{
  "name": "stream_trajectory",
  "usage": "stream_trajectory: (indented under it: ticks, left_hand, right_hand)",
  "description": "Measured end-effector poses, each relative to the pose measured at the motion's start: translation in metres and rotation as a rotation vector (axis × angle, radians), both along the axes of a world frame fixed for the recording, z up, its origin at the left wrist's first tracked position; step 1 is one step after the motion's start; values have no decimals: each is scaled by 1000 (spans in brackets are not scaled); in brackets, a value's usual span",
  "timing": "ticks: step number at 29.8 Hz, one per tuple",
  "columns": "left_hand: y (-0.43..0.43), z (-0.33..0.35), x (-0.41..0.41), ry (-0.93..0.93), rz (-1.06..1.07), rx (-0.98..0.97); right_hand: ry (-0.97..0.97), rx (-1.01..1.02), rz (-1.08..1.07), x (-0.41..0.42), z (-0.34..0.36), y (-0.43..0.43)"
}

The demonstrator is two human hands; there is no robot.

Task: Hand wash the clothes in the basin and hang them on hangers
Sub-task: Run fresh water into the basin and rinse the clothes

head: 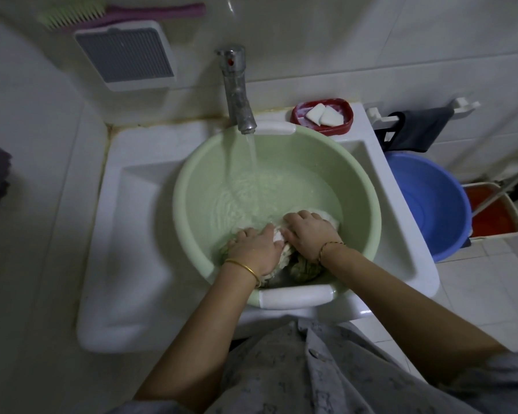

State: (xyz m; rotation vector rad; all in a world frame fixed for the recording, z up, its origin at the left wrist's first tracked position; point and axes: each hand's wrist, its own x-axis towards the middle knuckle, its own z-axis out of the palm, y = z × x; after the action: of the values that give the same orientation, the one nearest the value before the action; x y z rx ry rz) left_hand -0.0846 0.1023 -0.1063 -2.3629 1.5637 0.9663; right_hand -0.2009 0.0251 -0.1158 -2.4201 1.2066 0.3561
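Note:
A pale green basin (189, 186) with white handles sits in the white sink (126, 234). Water runs from the metal tap (237, 91) into it. A wet, light-coloured garment (301, 265) lies bunched at the basin's near side, partly under water. My left hand (253, 248) grips the cloth on the left. My right hand (307, 231) grips it on the right, fingers curled into the fabric. Both wrists wear thin gold bangles.
A red soap dish (322, 116) with two white soap pieces stands behind the basin. A blue tub (431, 204) and an orange-lined bin (494, 213) sit on the floor at right. A dark cloth (419, 130) hangs on a wall rail. A brush (117, 13) hangs upper left.

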Motion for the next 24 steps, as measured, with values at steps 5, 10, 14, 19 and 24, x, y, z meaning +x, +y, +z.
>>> stream_trajectory:
  ticks: [5, 10, 14, 19, 24]
  left_hand:
    - [0, -1, 0, 4, 10, -5]
    - [0, -1, 0, 0, 10, 1]
    - [0, 0, 0, -2, 5, -4]
    - [0, 0, -1, -2, 8, -5]
    - [0, 0, -1, -9, 8, -1]
  right_hand:
    - [2, 3, -1, 0, 1, 0]
    - [-2, 3, -3, 0, 1, 1]
    - [-3, 0, -1, 0, 1, 1]
    - [-9, 3, -3, -1, 1, 0]
    - [-10, 3, -4, -1, 1, 0]
